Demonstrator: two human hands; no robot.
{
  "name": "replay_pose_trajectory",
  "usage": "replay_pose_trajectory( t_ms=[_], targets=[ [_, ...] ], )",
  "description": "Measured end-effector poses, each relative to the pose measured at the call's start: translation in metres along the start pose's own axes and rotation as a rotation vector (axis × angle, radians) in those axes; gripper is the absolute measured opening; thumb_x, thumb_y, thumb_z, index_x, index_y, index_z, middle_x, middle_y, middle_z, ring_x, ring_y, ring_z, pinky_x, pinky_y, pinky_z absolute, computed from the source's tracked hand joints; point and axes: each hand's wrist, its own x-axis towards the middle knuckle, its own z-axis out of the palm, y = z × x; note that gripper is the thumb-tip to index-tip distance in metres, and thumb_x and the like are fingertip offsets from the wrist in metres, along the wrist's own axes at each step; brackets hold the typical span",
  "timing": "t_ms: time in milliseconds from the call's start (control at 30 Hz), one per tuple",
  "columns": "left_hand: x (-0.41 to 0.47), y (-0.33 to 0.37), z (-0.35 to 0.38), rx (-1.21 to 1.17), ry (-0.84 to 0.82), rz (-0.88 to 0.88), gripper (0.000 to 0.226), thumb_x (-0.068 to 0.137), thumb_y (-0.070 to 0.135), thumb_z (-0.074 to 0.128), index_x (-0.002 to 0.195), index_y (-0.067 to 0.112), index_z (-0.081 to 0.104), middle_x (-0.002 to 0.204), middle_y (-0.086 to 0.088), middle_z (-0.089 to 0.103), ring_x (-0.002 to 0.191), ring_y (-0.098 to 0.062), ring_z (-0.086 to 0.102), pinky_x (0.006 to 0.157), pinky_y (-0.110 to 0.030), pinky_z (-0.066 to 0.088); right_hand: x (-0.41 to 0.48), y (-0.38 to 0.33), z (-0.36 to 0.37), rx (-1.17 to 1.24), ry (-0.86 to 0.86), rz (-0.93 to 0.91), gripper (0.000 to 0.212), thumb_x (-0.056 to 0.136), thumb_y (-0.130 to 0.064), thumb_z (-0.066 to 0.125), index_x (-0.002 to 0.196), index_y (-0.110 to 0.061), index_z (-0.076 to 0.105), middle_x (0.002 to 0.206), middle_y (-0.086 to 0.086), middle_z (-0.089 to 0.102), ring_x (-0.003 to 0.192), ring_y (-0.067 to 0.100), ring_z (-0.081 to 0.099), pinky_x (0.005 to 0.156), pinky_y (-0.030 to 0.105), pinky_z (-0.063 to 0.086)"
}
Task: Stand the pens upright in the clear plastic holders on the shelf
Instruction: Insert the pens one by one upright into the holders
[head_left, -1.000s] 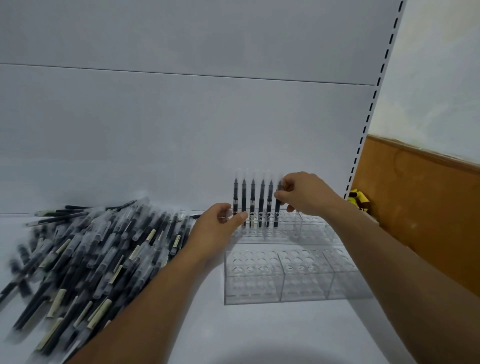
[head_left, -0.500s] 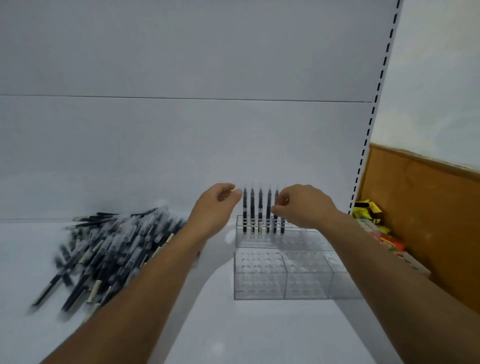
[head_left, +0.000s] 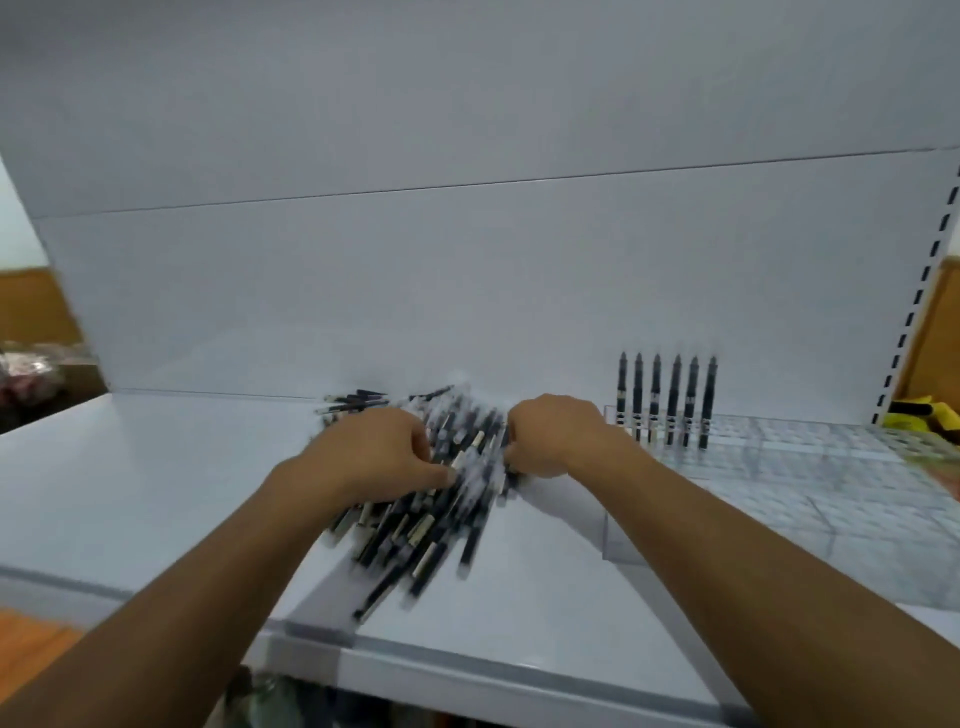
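Observation:
A heap of black pens with clear caps (head_left: 415, 525) lies on the white shelf (head_left: 156, 478), blurred by motion. My left hand (head_left: 371, 452) rests on the heap's left side, its thumb and curled fingers closed round some pens. On the heap's right edge, my right hand (head_left: 550, 441) has its fingers curled down into the pens. To the right stand the clear plastic holders (head_left: 810, 483) with rows of round holes. Several pens (head_left: 670, 400) stand upright in the back row of the holders, apart from both hands.
A yellow packet (head_left: 919, 413) lies behind the holders at the far right, beside the slotted shelf upright (head_left: 906, 332). The shelf's front edge (head_left: 467, 675) runs below my forearms. Dark clutter (head_left: 36, 374) sits beyond the shelf's left end.
Both hands left the upright pens in the holder and moved left onto the loose heap. The view swung left, so the holders now lie at the right.

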Motion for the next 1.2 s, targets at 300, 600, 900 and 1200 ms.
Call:
replay_pose_trajectory(
  t_ms=[300, 600, 900, 1200],
  targets=[
    [-0.032, 0.012, 0.025, 0.225, -0.021, 0.042, 0.042, 0.075, 0.065, 0.062, 0.084, 0.025, 0.056, 0.079, 0.007, 0.060, 0.073, -0.010, 0.056, 0.061, -0.027, 0.046, 0.015, -0.002, 0.010, 0.045, -0.081, 0.017, 0.016, 0.091, -0.023, 0.051, 0.099, -0.014, 0.062, 0.086, 0.004, 0.061, 0.080, 0.022, 0.056, 0.071, 0.033, 0.049],
    [-0.023, 0.025, 0.036, 0.275, 0.071, 0.084, 0.024, 0.086, 0.038, 0.059, 0.076, 0.016, 0.058, 0.073, 0.002, 0.053, 0.067, -0.018, 0.054, 0.055, -0.026, 0.037, 0.011, 0.013, -0.001, 0.393, -0.004, 0.027, 0.023, 0.093, -0.022, 0.055, 0.093, -0.007, 0.073, 0.086, 0.010, 0.073, 0.075, 0.024, 0.069, 0.079, 0.037, 0.059],
    [-0.010, 0.024, 0.039, 0.002, 0.068, 0.010, 0.026, 0.084, 0.036, 0.063, 0.080, 0.011, 0.066, 0.077, -0.008, 0.068, 0.068, -0.021, 0.060, 0.058, -0.026, 0.044, -0.013, 0.037, -0.016, 0.987, 0.078, -0.036, 0.024, 0.083, -0.041, 0.074, 0.099, -0.023, 0.068, 0.092, -0.004, 0.069, 0.068, 0.006, 0.064, 0.058, 0.016, 0.050],
    [0.006, 0.033, 0.033, -0.430, 0.222, 0.053, 0.036, 0.089, 0.044, 0.062, 0.073, 0.012, 0.056, 0.056, 0.004, 0.053, 0.050, -0.012, 0.048, 0.053, -0.025, 0.040, -0.040, 0.072, -0.029, 1.185, 0.311, -0.010, 0.015, 0.096, -0.025, 0.057, 0.098, -0.021, 0.071, 0.086, -0.004, 0.076, 0.064, 0.005, 0.063, 0.060, 0.020, 0.051]
  ],
)
